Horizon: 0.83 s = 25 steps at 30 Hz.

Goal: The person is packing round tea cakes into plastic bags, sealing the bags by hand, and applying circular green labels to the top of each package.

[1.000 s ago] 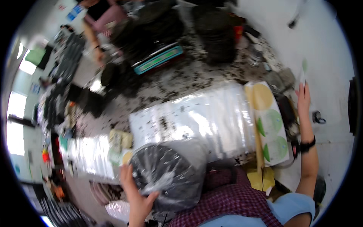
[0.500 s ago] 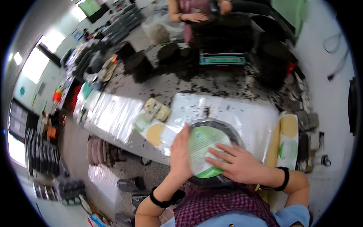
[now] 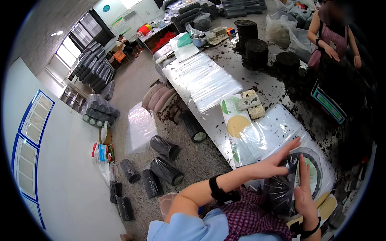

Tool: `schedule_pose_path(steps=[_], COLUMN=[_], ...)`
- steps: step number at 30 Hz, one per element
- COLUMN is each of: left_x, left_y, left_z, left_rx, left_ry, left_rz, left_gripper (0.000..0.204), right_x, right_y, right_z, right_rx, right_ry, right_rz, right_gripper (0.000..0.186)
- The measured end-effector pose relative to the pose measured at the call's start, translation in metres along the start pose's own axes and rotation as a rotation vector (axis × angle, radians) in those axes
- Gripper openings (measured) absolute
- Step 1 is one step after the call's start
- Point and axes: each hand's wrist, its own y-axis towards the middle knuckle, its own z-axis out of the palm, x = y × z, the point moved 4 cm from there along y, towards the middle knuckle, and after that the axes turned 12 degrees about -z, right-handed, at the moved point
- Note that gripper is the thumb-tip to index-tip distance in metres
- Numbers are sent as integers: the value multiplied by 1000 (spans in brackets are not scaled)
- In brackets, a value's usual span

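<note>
A short black cylindrical pack [image 3: 280,195] in clear plastic lies tipped at the near edge of the table, just in front of my apron. Its round green-and-white label [image 3: 311,172] faces right, partly hidden behind my right hand. My left hand [image 3: 274,164] reaches across the pack's upper left side, fingers spread and thumb apart. On the label side my right hand [image 3: 305,190] is held flat, fingers straight and together against the pack. Neither hand's fingers wrap around it. Beneath and beyond the pack are clear plastic sheets [image 3: 281,120].
Yellowish blocks [image 3: 252,105] rest on printed green-and-yellow film [image 3: 238,124]. Plastic sleeves [image 3: 207,82] lie farther left. Dark round stacks [image 3: 256,53], crumbs and a scale [image 3: 329,105] stand beyond, near another person [image 3: 333,40]. Several wrapped black rolls [image 3: 165,170] lie on the floor.
The view has swung left. The pack has tipped so its label, earlier facing up, now faces right. My left hand has lifted and spread; my right hand has turned upright and flat.
</note>
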Motion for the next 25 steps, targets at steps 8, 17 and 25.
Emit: schedule_pose_path(steps=[8, 17, 25], left_x=[41, 55, 86], left_y=[2, 19, 23], left_z=[11, -1, 12], left_rx=[-381, -526, -321], left_ry=[85, 169, -183], left_rz=[-81, -279, -446], left_gripper=[65, 80, 58], right_x=[-11, -20, -213], right_y=[27, 10, -185], right_z=[4, -61, -83], right_rx=[191, -110, -765], right_ry=[-691, -328, 276], right_rz=[22, -126, 851], right_gripper=[69, 42, 45])
